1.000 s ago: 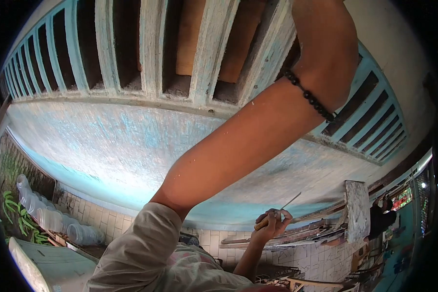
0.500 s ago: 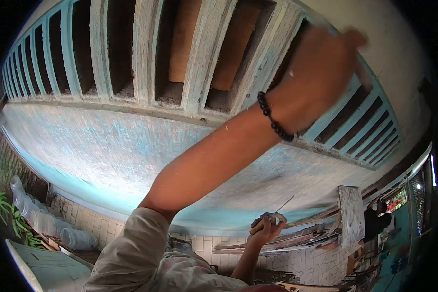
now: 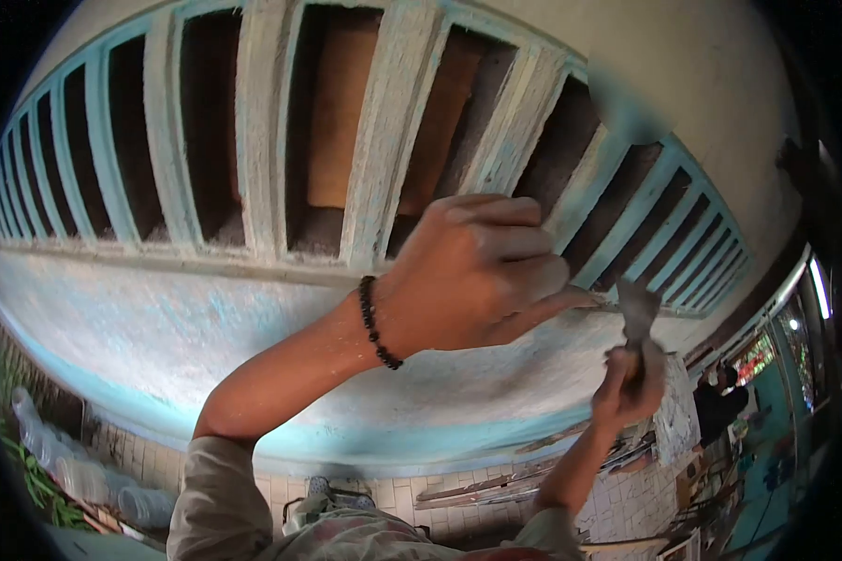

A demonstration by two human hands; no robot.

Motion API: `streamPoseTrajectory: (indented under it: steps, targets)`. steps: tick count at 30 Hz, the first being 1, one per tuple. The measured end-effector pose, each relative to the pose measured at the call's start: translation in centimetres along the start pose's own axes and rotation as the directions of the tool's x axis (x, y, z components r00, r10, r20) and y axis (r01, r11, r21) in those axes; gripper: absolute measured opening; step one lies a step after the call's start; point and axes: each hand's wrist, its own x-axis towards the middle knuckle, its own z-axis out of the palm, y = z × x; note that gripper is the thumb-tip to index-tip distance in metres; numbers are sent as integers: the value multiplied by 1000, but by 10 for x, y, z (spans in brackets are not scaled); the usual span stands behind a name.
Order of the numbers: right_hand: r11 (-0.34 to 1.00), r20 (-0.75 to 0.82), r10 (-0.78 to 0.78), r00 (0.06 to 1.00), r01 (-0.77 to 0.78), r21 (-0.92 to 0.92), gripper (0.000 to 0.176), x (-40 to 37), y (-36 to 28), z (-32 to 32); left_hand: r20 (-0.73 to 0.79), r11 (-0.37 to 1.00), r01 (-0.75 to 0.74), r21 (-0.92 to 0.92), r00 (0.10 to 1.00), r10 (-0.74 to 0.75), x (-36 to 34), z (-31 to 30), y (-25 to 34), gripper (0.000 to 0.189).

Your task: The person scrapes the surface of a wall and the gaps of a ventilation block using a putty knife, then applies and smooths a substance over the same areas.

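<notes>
**Holding scraper [image 3: 638, 309] up at the grille ledge [image 3: 159, 260]: status**

Right hand [image 3: 627, 379]: fist closed round the scraper handle, blade pointing up. The blade sits at the right stretch of the ledge, under the slanted slats. It's blurred, so I can't confirm contact.

Left hand [image 3: 472, 276]: knuckles to camera, fingers curled in, one digit stretched right, ending close to the blade. The palm faces away, so I can't tell if anything is in it.

Around:
- concrete vent grille [image 3: 384, 140], pale-blue paint flaking
- brown board [image 3: 332, 122] behind the middle openings
- curved blue-white wall band [image 3: 159, 346] under the ledge
- tiles [image 3: 402, 463] below the band, with loose wood strips [image 3: 477, 486] on them
- clear plastic bottles [image 3: 140, 505] and green leaves [image 3: 33, 481] lower left, both fuzzy
- dark figure [image 3: 716, 411] far right, too small to read

In the way: the left hand and forearm cover the middle of the ledge and the feet of two or three slats.

Counts:
- 2 hands
- 1 scraper
- 1 black bead bracelet [image 3: 374, 323], on the left wrist
- 1 board
- grille openings: more than ten, but the ends are squeezed by the lens, so no exact count
- bottles: several, not countable
</notes>
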Motion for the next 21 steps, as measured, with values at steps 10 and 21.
streamPoseTrajectory:
  steps: [10, 21]
  targets:
    - [935, 454, -350, 820, 332, 121, 37, 214, -52, 68, -313, 783, 234, 577, 948, -52, -27, -71, -48, 51]
    - [949, 365, -308, 879, 311, 55, 36, 216, -57, 97, -187, 855, 348, 385, 936, -297, -51, -48, -54, 87]
